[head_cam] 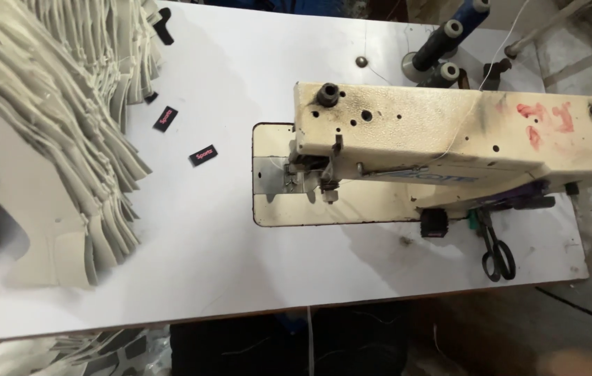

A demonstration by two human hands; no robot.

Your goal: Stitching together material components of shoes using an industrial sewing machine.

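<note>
Where foam pieces (pixel 52 132) fan | smooth white table (pixel 240 264) | black scissors (pixel 498 254)

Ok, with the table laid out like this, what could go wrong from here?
1. The tall stack of pale grey fabric pieces fans out over the white table's left edge; it may slide off.
2. The black-handled scissors lie close to the front edge and could get knocked off.
3. The small black woven labels lie loose and could scatter or get buried under the fabric.
</note>
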